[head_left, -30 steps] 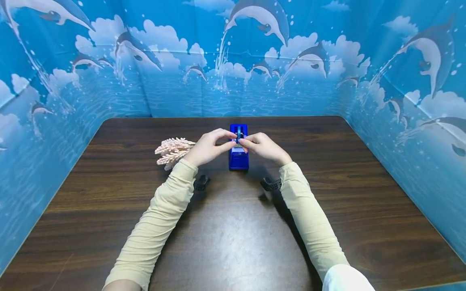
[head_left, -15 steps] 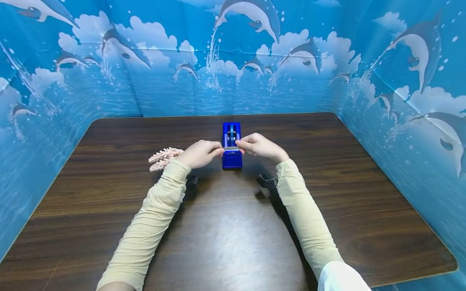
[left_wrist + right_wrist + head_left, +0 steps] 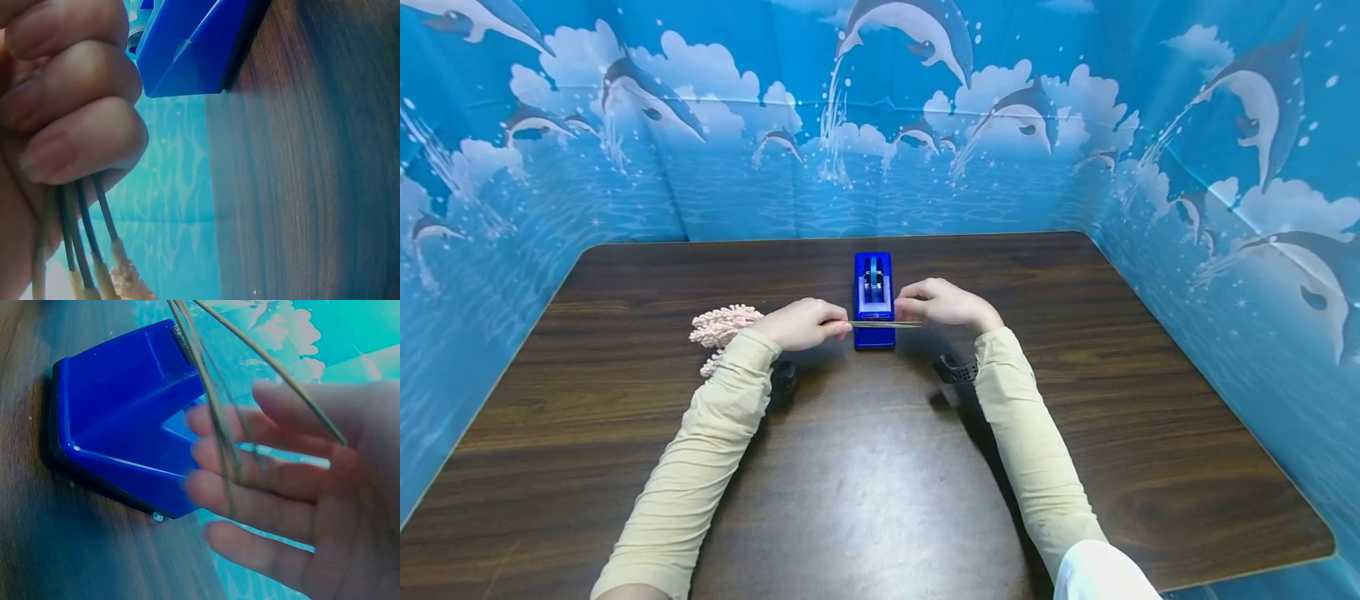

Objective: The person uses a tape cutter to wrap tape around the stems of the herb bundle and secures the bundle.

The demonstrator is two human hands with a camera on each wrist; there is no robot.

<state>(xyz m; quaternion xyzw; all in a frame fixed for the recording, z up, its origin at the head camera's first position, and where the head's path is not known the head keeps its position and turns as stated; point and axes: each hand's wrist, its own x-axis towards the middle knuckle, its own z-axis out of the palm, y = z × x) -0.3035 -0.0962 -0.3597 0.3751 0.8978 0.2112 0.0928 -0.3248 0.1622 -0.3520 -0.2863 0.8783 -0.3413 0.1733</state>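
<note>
— See that? Since half a second ago the stems [image 3: 887,324] have slid down the frame, from across the middle of the tape dispenser [image 3: 873,302] to its lower end. Their tips show now, where the right hand [image 3: 947,302] was covering them.

— Which way do they lie?

— Left to right, just below the centre of the frame, squarely crosswise to the dispenser. That one sits with its long side running up the frame.

— And who has them?

— The left hand [image 3: 805,323], left of centre. Its fingers are curled firmly round them, and the pink blossoms [image 3: 722,325] stick out behind it, farther left.

— What about the right?

— It holds nothing that I can make out. The fingers are loosely bent and parted. Whether a stem brushes them or the palm, I can't tell.

— So which hand is nearer the free tips?

— The right, clearly. They pass just below its fingers in the frame, and that's what I'd say counts: grip on the left, loose ends beside the right.

— And round about?

— The dark table [image 3: 880,467] beneath, and the dolphin cloth [image 3: 880,208] across the top of the frame.
</note>
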